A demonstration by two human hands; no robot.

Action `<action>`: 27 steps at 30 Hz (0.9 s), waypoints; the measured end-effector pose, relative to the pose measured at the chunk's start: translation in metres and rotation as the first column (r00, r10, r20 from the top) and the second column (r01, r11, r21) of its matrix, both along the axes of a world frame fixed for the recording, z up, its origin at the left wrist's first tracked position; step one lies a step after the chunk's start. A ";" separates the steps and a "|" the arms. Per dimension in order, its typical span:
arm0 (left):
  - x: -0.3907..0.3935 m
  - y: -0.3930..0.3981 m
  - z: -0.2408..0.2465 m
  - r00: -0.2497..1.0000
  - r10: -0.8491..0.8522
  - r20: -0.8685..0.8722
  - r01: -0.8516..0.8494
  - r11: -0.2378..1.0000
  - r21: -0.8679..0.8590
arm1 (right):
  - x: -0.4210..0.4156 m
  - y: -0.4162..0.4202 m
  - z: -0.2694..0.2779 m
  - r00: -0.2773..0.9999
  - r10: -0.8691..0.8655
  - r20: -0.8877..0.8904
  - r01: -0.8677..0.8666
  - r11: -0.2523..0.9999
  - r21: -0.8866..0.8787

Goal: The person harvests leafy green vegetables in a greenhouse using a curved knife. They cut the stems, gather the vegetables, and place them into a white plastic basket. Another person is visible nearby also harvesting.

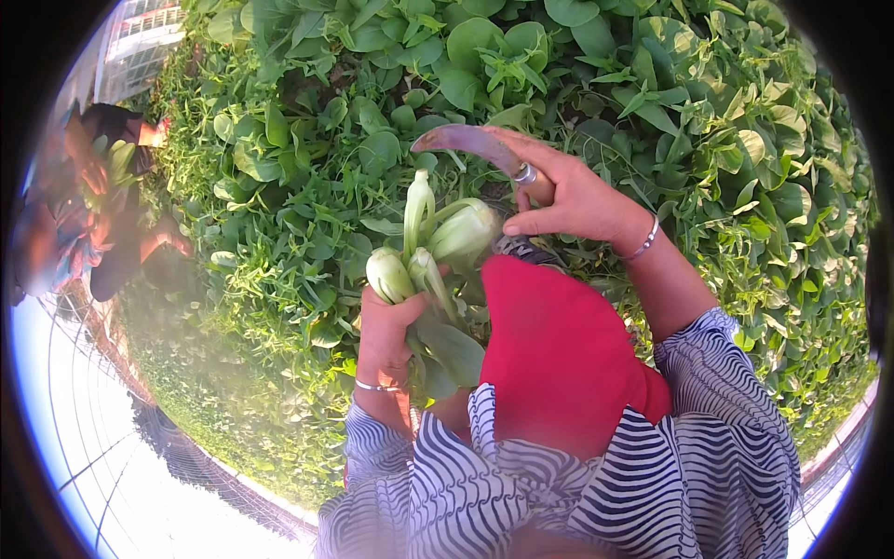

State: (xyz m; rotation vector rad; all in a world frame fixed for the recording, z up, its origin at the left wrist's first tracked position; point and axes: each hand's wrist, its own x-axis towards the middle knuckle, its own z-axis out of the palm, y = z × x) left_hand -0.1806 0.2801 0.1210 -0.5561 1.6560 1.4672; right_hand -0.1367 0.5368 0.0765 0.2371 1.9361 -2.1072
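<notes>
Several heads of pak choi [454, 234] with pale stem bases are bunched in my left hand [384, 321], bases upward and leaves hanging below. My right hand [569, 195] is closed around a sickle; its curved blade [468, 140] points left above the bunch. The sickle's handle is hidden in the palm. My right thumb lies close to the rightmost pak choi base; whether they touch I cannot tell. Red cloth [559, 349] covers my knee just below the right hand. Part of a shoe [527, 250] shows between the hand and the red cloth.
Leafy greens [475, 49] mixed with narrow-leaved plants [279, 230] grow densely all around. At the far left a co-worker [77, 209] crouches with greens in hand. A wire mesh fence [91, 447] curves along the lower left edge.
</notes>
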 end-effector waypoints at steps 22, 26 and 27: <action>-0.009 0.053 -0.015 0.975 -0.117 -0.191 0.181 0.914 0.364 | -0.006 -0.045 -0.028 0.983 -0.076 0.170 0.154 0.846 -0.511; -0.009 0.056 -0.036 0.983 -0.143 -0.118 0.170 0.948 0.270 | 0.001 -0.035 -0.027 0.944 -0.058 0.324 0.224 0.833 -0.505; -0.011 0.052 -0.044 0.976 -0.165 -0.145 0.197 0.951 0.239 | 0.007 -0.036 -0.032 0.925 -0.109 0.364 0.299 0.799 -0.521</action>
